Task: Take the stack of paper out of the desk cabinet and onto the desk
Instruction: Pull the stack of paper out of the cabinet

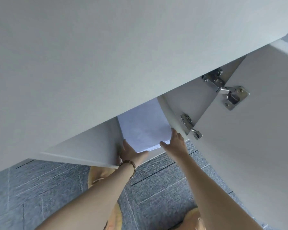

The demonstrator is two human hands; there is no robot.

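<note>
A stack of white paper (143, 128) lies inside the open desk cabinet (171, 110), below the white desk top (90, 63). My left hand (130, 152) is at the stack's near left corner, thumb under the front edge, a bead bracelet on the wrist. On the near right corner rests my right hand (175, 143), fingers along the paper's right side, thumb at the front edge. Both hands grip the stack, whose front edge sticks out slightly past the cabinet floor. The rear of the paper is hidden under the desk top.
The cabinet door (249, 146) stands swung open on the right, with two metal hinges (229, 95). A white panel (83, 150) borders the opening on the left. Grey carpet tiles (156, 180) cover the floor below; my knees show at the bottom.
</note>
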